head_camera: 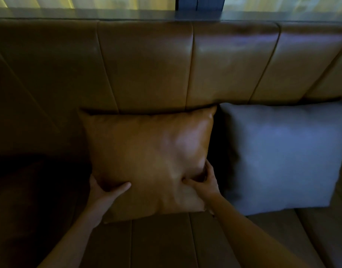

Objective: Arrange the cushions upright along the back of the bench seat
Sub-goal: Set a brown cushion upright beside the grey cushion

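Observation:
A tan leather cushion [146, 151] leans upright against the padded brown backrest [146, 64] of the bench. My left hand [104, 192] grips its lower left corner, thumb laid across the front. My right hand [207, 182] pinches its lower right edge, fingers pressed into the leather. A grey fabric cushion [282, 151] stands upright just to the right, close beside the tan one. The bench seat [160, 244] runs below both cushions.
A dark ledge [88, 13] tops the backrest, with pale curtains [88, 1] and a dark window post [198, 2] behind it. The left part of the seat [30, 190] lies in deep shadow, and I cannot tell what is there.

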